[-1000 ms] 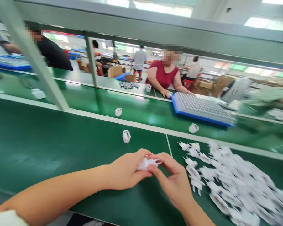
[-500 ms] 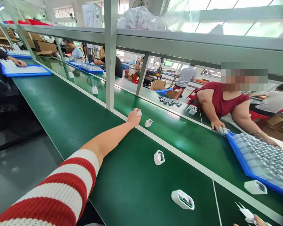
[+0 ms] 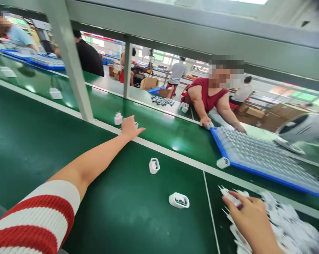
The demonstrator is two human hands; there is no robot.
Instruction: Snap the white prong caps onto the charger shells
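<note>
My left hand (image 3: 129, 127) reaches over the white strip onto the far green belt, thumb spread out and fingers apart. Partly hidden behind it is a white charger housing (image 3: 136, 125); I cannot tell whether the hand touches it. Just left of the fingers stands a white charger (image 3: 118, 119) with its pins up. At lower right, my right hand (image 3: 252, 217) pinches a white plug piece with metal pins (image 3: 230, 198) between thumb and fingers. Beneath and beside that hand lies a heap of white plug pieces (image 3: 294, 225). Two open white housings, one farther (image 3: 154, 165) and one nearer (image 3: 179, 200), show circuit boards inside.
A blue tray (image 3: 270, 180) full of chargers lies across the belt, with a co-worker in a red top (image 3: 208, 95) behind it. Another housing (image 3: 223, 162) rests at its corner. A metal post (image 3: 69, 60) rises left of my left hand. More chargers (image 3: 55, 93) stand farther left.
The view has swung right, bringing my right hand and the plug heap into sight. My left hand has let go of the charger, now standing on the belt, and moved to the housing beside it.
</note>
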